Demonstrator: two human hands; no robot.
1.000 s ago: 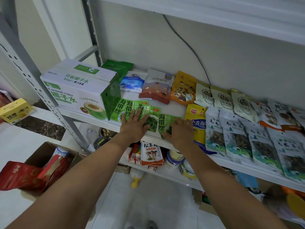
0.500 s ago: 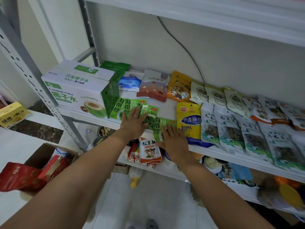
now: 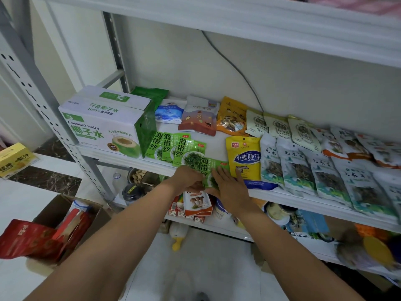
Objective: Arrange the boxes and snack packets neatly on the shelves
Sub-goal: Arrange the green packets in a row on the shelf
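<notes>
- The left hand (image 3: pixel 188 178) is pinching the near left edge of the loose green seaweed packet (image 3: pixel 208 165) with curled fingers, while the right hand (image 3: pixel 230 187) is lying flat on its right side, fingers straight
- The packet is lying at the front lip of the middle shelf (image 3: pixel 303 197), between the fanned row of three matching packets (image 3: pixel 173 148) and the yellow packet (image 3: pixel 245 157)
- It is probably risking a slide off the lip if the pinch loosens (the film looks slick), dropping towards the mushroom packet (image 3: pixel 197 203) below
- The right fingertips are reaching the yellow packet's edge, so a sideways push is risking skewing it
- Tucking leftwards is risking ruffling the row against the coconut water box (image 3: pixel 104 124)
</notes>
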